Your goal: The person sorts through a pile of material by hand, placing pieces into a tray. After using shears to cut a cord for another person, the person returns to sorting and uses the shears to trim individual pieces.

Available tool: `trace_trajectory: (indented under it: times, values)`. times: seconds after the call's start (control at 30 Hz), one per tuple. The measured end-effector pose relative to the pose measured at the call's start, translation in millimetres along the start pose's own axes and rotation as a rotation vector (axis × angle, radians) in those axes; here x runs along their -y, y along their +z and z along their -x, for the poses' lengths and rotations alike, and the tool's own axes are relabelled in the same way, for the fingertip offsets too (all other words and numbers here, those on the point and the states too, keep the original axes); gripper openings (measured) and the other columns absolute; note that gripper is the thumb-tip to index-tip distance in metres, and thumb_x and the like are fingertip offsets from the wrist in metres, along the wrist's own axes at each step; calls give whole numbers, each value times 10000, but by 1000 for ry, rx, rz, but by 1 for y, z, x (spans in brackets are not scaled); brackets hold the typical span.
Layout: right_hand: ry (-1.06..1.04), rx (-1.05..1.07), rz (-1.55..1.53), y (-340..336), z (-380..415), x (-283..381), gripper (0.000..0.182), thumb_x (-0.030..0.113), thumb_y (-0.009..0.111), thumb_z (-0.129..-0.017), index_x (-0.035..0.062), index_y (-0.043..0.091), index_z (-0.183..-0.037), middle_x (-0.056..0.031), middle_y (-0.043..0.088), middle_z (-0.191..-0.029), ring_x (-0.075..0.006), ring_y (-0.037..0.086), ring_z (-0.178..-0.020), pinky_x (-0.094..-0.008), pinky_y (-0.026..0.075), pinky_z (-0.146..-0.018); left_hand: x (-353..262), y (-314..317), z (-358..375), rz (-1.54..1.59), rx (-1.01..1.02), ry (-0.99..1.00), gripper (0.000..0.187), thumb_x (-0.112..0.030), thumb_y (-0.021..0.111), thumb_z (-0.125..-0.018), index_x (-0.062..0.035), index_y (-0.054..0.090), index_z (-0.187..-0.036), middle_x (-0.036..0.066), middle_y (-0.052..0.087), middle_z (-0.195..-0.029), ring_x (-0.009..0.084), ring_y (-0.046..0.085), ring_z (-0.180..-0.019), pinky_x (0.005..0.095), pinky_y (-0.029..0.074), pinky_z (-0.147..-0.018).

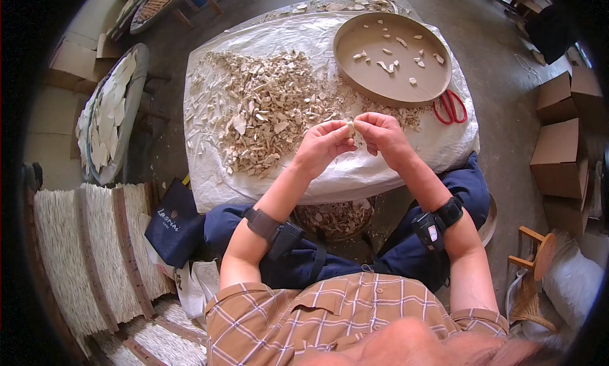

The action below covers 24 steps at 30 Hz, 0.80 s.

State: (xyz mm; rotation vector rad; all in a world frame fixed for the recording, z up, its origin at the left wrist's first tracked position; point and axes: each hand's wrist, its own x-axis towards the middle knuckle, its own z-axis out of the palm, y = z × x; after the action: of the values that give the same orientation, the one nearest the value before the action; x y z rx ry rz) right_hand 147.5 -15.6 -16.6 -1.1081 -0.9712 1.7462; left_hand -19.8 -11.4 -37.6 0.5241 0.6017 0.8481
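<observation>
My left hand (325, 147) and my right hand (383, 137) meet over the near side of a table covered in white cloth (254, 191). Between their fingertips is a small pale dried piece (350, 130), pinched from both sides and mostly covered by the fingers. Left of my hands spreads a heap of dried pale chips (269, 106), broken and uneven in size. Beyond my right hand stands a round shallow tray (368, 39) with several pale pieces scattered in it. Red-handled scissors (450, 107) lie beside the tray's near right rim.
Below the table's near edge, a container of chips (336, 219) sits between my knees. To the left are a round rack with flat pale pieces (111, 115), a dark blue bag (174, 223) and stacked pale sheets (95, 252). Cardboard boxes (558, 156) and a wooden stool (542, 255) stand right.
</observation>
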Motion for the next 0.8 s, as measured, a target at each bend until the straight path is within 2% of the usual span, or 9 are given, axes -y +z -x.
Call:
trace_trajectory:
  times: [0.1, 0.2, 0.27, 0.3, 0.37, 0.4, 0.5, 0.73, 0.8]
  values:
    - [23, 1, -17, 2, 1, 0, 140, 163, 563, -805, 25, 575, -822, 35, 482, -574, -23, 386, -428, -180, 301, -354, 1, -3, -2, 37, 9, -1, 156, -93, 535, -832, -6, 563, -958, 59, 597, -802, 134, 595, -710, 293, 516, -696]
    - [4, -86, -43, 2, -1, -4, 129, 156, 558, -805, 30, 570, -832, 37, 484, -581, -24, 390, -432, -183, 308, -356, 3, -2, -2, 80, -18, 38, 155, -87, 535, -831, -8, 565, -960, 69, 605, -826, 142, 600, -722, 305, 518, -706]
    - [-52, -382, 45, -3, -7, -11, 130, 162, 552, -809, 39, 567, -848, 42, 465, -578, -27, 369, -418, -189, 313, -357, 4, -4, -3, 66, -54, 68, 153, -86, 535, -830, -7, 566, -957, 72, 607, -836, 146, 603, -722, 310, 520, -711]
    - [-52, -383, 45, -7, -9, -11, 130, 162, 552, -809, 39, 567, -848, 42, 465, -578, -27, 369, -418, -189, 313, -357, 4, -4, -3, 53, -88, 97, 151, -84, 535, -829, -6, 567, -955, 76, 609, -846, 149, 606, -723, 315, 521, -717]
    - [8, -366, -163, -15, -11, -12, 123, 152, 539, -816, 49, 564, -876, 49, 441, -569, -29, 345, -408, -189, 307, -353, 4, -5, -5, 37, -93, 94, 152, -81, 534, -829, -4, 563, -956, 76, 608, -841, 152, 608, -720, 316, 523, -721]
    - [30, -294, -182, -14, -9, -9, 120, 145, 523, -825, 57, 564, -895, 54, 429, -566, -26, 328, -401, -188, 298, -350, 4, -5, -5, 21, -98, 93, 153, -78, 533, -829, -2, 560, -958, 76, 607, -837, 154, 610, -717, 318, 524, -725]
    - [89, -177, -183, -4, -4, -6, 135, 154, 517, -833, 57, 562, -916, 57, 428, -564, -26, 324, -396, -188, 289, -349, 5, -3, -5, 1, -113, 86, 155, -68, 535, -825, 0, 552, -963, 80, 604, -837, 159, 613, -722, 314, 526, -725]
    - [102, -177, -127, 2, -3, -1, 182, 201, 502, -851, 54, 559, -944, 55, 428, -570, -21, 301, -398, -183, 279, -381, 9, -4, -5, 5, -137, 82, 180, -58, 547, -815, -4, 535, -986, 89, 600, -848, 171, 614, -740, 306, 524, -727]
    - [85, -141, -85, 6, -2, -5, 132, 189, 542, -821, 60, 575, -829, 33, 443, -565, -35, 348, -414, -191, 286, -369, 8, 0, -3, -77, -147, 79, 191, -77, 549, -818, -1, 533, -993, 92, 597, -840, 182, 614, -743, 304, 522, -727]
